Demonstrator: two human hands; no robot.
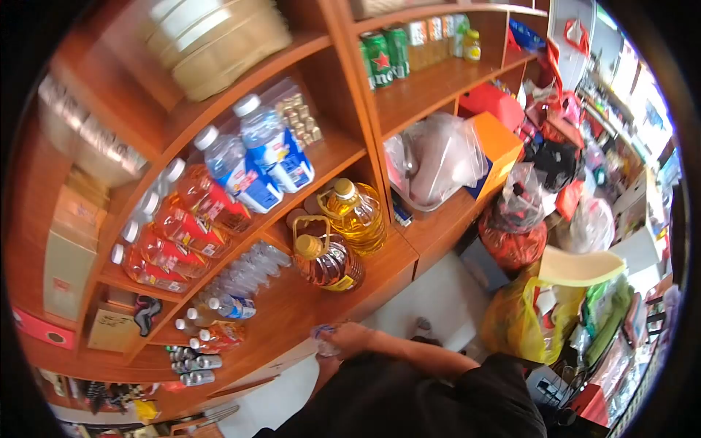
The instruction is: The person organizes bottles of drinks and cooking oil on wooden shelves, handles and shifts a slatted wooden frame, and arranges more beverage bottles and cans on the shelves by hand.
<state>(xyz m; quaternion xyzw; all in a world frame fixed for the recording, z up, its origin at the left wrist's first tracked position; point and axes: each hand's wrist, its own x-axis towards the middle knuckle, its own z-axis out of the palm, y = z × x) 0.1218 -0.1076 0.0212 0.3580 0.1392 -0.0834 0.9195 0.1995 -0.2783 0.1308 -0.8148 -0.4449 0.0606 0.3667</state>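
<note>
At the lower middle, in front of the shelf edge, my right hand is closed around a small clear object with blue on it, which looks like a plastic bottle. Just below, my left hand grips the lower part of the same bottle; its fingers are partly hidden. On the brown counter stand two large jugs of oil, one amber and one yellow. Left of my hands are several clear empty-looking bottles, a blue-labelled bottle and a red-labelled bottle.
Upper shelves hold red-labelled bottles, blue-labelled bottles, a wrapped brown bundle and green cans. Small cans lie at lower left. An orange box, a yellow bag and piled bags crowd the right.
</note>
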